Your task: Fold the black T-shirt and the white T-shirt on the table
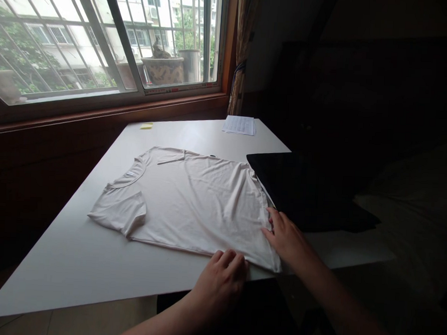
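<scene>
A white T-shirt [202, 201] lies spread on a white table, its neckline toward the left and its hem toward the right. Both short sleeves are folded in over the body, and wrinkles run across the cloth near the hem. At the shirt's near side edge, my left hand [221, 277] is closed with curled fingers on the fabric; its fingertips are partly hidden. My right hand [287, 238] rests at the hem on the right, thumb and fingers apart and touching the cloth.
Black cloth [304, 192] lies on the right side of the white table [72, 259]. Printed papers [239, 125] and a yellow note [146, 126] sit near the far edge. Beyond stands a barred window [103, 36] with a patterned curtain [241, 63] beside it.
</scene>
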`<state>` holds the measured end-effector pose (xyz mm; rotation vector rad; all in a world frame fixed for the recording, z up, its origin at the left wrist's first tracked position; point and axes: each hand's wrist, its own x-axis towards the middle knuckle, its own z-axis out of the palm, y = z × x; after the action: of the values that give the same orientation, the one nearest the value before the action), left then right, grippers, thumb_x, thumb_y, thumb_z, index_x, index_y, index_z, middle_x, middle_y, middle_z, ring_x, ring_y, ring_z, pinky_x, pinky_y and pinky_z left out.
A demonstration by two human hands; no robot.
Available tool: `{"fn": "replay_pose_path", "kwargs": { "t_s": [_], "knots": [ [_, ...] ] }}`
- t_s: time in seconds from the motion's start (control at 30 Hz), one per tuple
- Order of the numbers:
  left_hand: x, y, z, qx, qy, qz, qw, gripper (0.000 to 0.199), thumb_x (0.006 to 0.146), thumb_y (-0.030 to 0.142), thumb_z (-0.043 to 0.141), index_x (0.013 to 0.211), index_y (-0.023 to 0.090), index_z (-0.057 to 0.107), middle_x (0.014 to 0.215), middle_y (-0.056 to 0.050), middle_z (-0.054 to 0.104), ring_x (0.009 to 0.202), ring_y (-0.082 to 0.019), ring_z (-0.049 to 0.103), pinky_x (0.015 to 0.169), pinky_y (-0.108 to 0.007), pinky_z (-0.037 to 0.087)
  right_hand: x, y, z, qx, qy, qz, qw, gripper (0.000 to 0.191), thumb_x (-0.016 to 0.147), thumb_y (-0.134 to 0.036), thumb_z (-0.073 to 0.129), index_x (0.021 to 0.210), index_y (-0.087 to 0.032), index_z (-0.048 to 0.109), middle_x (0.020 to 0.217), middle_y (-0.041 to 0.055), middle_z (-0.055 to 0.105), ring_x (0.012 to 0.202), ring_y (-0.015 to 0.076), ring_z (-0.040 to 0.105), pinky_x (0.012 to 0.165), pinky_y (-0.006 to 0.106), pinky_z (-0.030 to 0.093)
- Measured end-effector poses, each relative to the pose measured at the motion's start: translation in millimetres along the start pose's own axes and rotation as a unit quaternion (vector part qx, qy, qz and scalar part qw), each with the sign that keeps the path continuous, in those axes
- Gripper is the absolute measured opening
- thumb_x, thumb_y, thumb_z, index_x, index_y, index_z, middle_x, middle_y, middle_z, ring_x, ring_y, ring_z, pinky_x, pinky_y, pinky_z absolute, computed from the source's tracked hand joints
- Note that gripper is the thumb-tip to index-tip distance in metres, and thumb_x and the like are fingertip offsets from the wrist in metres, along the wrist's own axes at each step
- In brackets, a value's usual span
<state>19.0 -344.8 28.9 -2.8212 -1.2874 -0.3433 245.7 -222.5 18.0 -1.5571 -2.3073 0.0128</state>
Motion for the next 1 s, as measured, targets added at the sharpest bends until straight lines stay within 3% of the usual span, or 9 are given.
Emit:
{"fn": "replay_pose_path", "kwargs": {
  "t_s": [0.17,0.37,0.43,0.53,0.63,0.7,0.8,1.0],
  "knots": [
    [-2.7,1.6,1.4,0.004,0.009,-0.012,1.0,0.03,0.101,0.023,0.054,0.128,0.011,0.056,0.106,-0.008,0.059,0.09,-0.024,0.051,0.074,-0.039,0.046,1.6,-1.9,5.6,0.116,0.021,0.051,0.992,0.039,0.086,-0.016,0.054,0.125,-0.017,0.053,0.089,0.0057,0.066,0.08,0.0231,0.068,0.075,0.036,0.055],
    [-3.0,1.4,5.8,0.012,0.02,-0.011,1.0,0.03,0.099,0.023,0.057,0.126,0.01,0.056,0.099,-0.006,0.057,0.086,-0.023,0.051,0.07,-0.038,0.045,5.8,-8.5,-9.5,0.235,0.032,0.114,0.965,0.028,0.087,-0.031,0.06,0.114,-0.021,0.061,0.089,0.0046,0.068,0.074,0.0205,0.067,0.074,0.036,0.055],
    [-2.7,1.7,5.7,0.013,0.025,-0.015,0.999,0.028,0.099,0.022,0.056,0.125,0.01,0.056,0.097,-0.005,0.056,0.085,-0.022,0.05,0.07,-0.038,0.044,7.0,-9.5,-10.9,0.31,0.032,0.132,0.941,0.028,0.086,-0.037,0.065,0.11,-0.022,0.062,0.093,0.0055,0.069,0.081,0.021,0.068,0.077,0.035,0.055],
    [-2.4,2.3,4.6,0.015,0.029,-0.014,0.999,0.025,0.1,0.021,0.054,0.123,0.01,0.057,0.095,-0.005,0.055,0.083,-0.021,0.05,0.068,-0.037,0.044,8.3,-8.8,-8.6,0.439,0.022,0.165,0.883,0.033,0.081,-0.043,0.073,0.104,-0.023,0.061,0.093,0.0049,0.069,0.091,0.0221,0.069,0.081,0.034,0.056],
    [-2.5,2.8,4.2,0.015,0.022,-0.006,1.0,0.027,0.1,0.021,0.056,0.123,0.009,0.057,0.096,-0.005,0.055,0.084,-0.021,0.05,0.068,-0.037,0.044,8.7,-3.7,-4.8,0.501,-0.007,0.212,0.839,0.033,0.081,-0.046,0.07,0.102,-0.023,0.06,0.089,0.003,0.07,0.083,0.0208,0.069,0.071,0.031,0.055],
    [-3.0,3.3,5.4,0.014,0.019,-0.003,1.0,0.029,0.099,0.021,0.056,0.126,0.008,0.056,0.096,-0.005,0.056,0.084,-0.021,0.05,0.069,-0.036,0.045,8.7,1.4,-2.9,0.479,-0.042,0.22,0.849,0.027,0.083,-0.042,0.064,0.102,-0.024,0.06,0.087,0.0031,0.071,0.08,0.0211,0.069,0.066,0.03,0.055],
    [-4.0,4.2,8.5,0.016,0.02,-0.005,1.0,0.032,0.099,0.019,0.056,0.129,0.008,0.055,0.096,-0.006,0.056,0.084,-0.021,0.051,0.068,-0.036,0.045,8.8,6.5,-2.8,0.391,-0.073,0.183,0.899,0.023,0.079,-0.027,0.06,0.101,-0.024,0.062,0.093,0.0046,0.074,0.09,0.0233,0.072,0.075,0.033,0.056],
    [-6.7,4.3,9.9,0.004,0.031,-0.002,1.0,0.035,0.098,0.017,0.057,0.131,0.005,0.054,0.095,-0.005,0.057,0.081,-0.021,0.051,0.065,-0.036,0.046,11.0,-0.2,-13.2,0.172,-0.116,0.052,0.977,0.045,0.082,-0.015,0.055,0.125,-0.026,0.057,0.116,0.0076,0.074,0.101,0.0276,0.073,0.083,0.035,0.055]
  ]
}}
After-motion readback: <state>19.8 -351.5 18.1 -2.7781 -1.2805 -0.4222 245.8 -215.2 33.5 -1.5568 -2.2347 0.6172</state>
